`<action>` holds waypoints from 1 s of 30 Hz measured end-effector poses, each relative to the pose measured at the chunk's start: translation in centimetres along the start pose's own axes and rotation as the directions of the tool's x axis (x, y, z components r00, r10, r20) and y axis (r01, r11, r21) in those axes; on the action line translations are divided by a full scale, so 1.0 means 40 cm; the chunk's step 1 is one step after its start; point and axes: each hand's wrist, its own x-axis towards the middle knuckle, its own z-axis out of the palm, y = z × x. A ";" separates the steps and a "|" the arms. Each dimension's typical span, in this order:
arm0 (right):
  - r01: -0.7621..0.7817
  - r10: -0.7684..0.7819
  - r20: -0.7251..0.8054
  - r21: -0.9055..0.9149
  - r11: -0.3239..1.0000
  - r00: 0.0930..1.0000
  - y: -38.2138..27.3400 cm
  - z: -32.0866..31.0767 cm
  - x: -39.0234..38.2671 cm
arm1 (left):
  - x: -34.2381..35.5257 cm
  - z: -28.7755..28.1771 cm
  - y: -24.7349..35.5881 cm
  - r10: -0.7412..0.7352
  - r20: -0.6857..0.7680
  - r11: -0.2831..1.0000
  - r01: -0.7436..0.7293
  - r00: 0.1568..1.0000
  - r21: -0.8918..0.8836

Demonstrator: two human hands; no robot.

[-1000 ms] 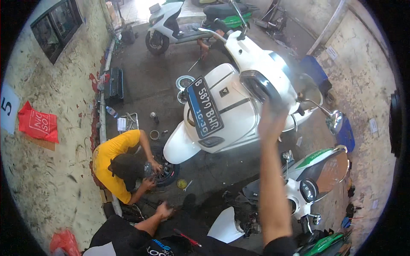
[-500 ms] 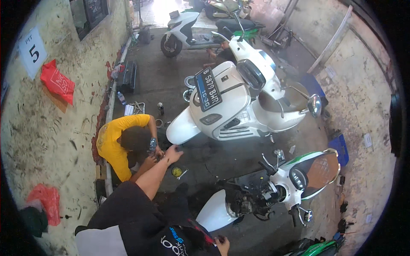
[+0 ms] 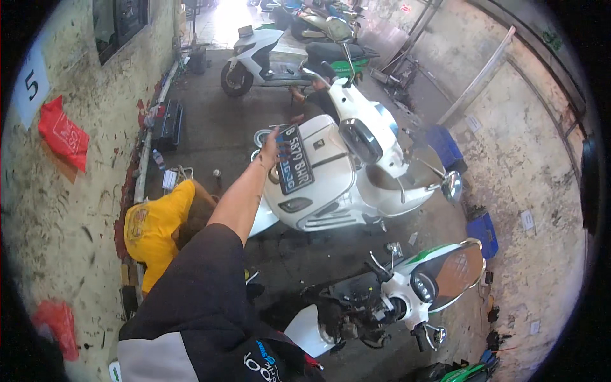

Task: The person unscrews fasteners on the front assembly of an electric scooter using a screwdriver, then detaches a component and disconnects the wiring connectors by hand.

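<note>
My left arm stretches up and forward across the white scooter's (image 3: 334, 178) front fender. At its end, my left hand (image 3: 270, 151) is at the left edge of the licence plate (image 3: 300, 167), with its fingers apart and reaching over that edge. Whether they press on the plate is too small to tell. The plate is dark with a blue strip and sits on the scooter's front panel. My right hand is out of view. Left of my forearm crouches a co-worker in a yellow shirt (image 3: 156, 226), whose hands are hidden by my arm.
A partly stripped white and green scooter (image 3: 417, 293) stands at the near right. Another person's arm (image 3: 294, 105) shows behind the white scooter. Blue crates (image 3: 482, 234) line the right wall. A grey scooter (image 3: 261, 60) is parked farther back, and a black toolbox (image 3: 168, 124) lies along the left wall.
My left hand has moved up and away from beside the front fender to the licence plate. My right hand has left the lower edge of the view. The view has shifted.
</note>
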 end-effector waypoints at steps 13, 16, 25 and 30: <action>-0.023 0.024 0.109 -0.007 1.000 0.994 -0.328 0.059 0.185 | 0.541 -0.383 0.091 0.454 -0.369 0.819 -0.218 0.811 0.530; -0.160 0.160 -0.020 -0.007 0.987 0.987 -0.342 0.036 0.142 | 0.496 -0.090 -0.096 0.187 -0.390 0.939 -0.048 0.901 0.340; 0.154 -0.165 0.124 0.097 0.983 0.978 -0.562 -0.061 0.332 | 0.706 -0.327 -0.065 0.465 -0.358 0.724 -0.116 0.810 0.680; 0.426 -0.415 -0.099 0.203 0.881 0.905 -1.253 -0.156 0.691 | 0.754 -0.304 -0.082 0.450 -0.365 0.753 -0.127 0.815 0.645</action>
